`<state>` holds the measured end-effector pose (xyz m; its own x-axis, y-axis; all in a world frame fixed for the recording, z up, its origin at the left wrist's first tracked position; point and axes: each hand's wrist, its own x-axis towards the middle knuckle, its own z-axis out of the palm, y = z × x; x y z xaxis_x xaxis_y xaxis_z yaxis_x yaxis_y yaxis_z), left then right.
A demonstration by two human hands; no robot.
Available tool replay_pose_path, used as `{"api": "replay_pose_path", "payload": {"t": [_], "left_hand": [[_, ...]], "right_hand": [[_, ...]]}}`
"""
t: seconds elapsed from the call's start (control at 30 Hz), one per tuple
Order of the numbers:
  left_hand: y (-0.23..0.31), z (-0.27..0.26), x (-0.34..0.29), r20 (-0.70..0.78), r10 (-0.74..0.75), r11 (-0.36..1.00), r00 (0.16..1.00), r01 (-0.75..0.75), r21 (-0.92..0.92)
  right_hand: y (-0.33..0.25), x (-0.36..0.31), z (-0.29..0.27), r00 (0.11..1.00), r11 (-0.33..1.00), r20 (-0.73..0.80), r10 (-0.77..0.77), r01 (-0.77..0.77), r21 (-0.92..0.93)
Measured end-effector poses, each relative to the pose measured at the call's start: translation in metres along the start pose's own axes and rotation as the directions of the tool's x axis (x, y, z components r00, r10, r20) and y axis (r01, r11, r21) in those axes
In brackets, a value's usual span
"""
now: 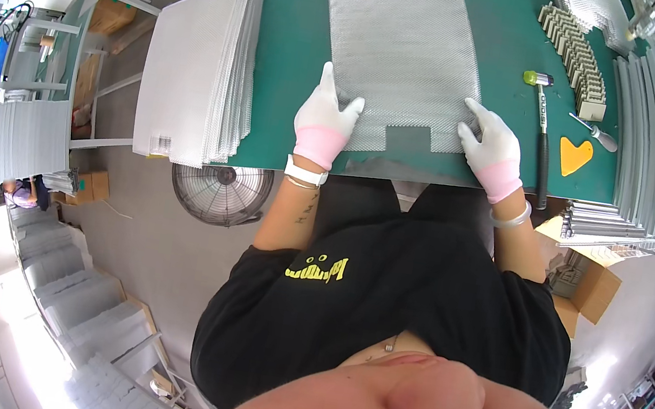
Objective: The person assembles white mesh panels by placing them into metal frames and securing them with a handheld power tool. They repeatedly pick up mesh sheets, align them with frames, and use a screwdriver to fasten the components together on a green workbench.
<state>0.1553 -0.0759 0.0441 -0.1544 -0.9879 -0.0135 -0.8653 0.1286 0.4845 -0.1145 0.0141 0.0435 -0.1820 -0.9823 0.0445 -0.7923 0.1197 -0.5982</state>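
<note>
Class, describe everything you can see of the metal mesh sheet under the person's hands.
The mesh sheet is silvery expanded metal, roughly rectangular, with a rectangular notch cut in its near edge. It lies flat on the green table mat. The gloved left hand and right hand press on its two near corners.

Mesh sheet [405, 55] on table [293, 38]

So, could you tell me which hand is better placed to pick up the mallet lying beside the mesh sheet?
The right hand, probably. It rests on the mesh sheet's right corner, next to the mallet, while the left hand presses the opposite corner, farther away.
</note>
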Motion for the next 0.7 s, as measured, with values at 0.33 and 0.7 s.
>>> {"api": "replay_pose_path", "payload": {"t": [0.33,0.7], "left_hand": [[-0.002,-0.008,0.007,-0.082,0.075,0.978,0.994,-0.057,0.203],[-0.003,-0.015,0.019,-0.308,0.307,0.949,0.901,-0.265,0.171]], "right_hand": [[0.042,0.067,-0.069,0.966,0.965,-0.005,-0.259,0.258,-0.052],[0.176,0.288,-0.185,0.909,0.840,-0.265,0.320,-0.402,-0.365]]}}
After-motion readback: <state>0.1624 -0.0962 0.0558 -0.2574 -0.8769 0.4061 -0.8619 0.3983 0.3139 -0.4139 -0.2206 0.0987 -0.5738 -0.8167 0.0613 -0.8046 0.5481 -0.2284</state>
